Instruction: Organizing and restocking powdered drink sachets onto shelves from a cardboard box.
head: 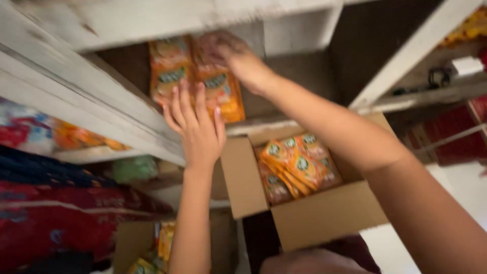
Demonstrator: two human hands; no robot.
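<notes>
I press my flat, open left hand (195,127) and right hand (238,58) on the orange foil sachets (170,76) on the far white wooden shelf (127,20); best squared gently, edges aligned.

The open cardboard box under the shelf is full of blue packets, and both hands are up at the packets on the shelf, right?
Not blue. The head view shows orange packets in the cardboard box. Left hand and right hand are indeed at the shelf packets.

I see two orange sachets (195,76) lying flat, side by side, on the shelf (284,66), blurred, partly under my hands.
</notes>
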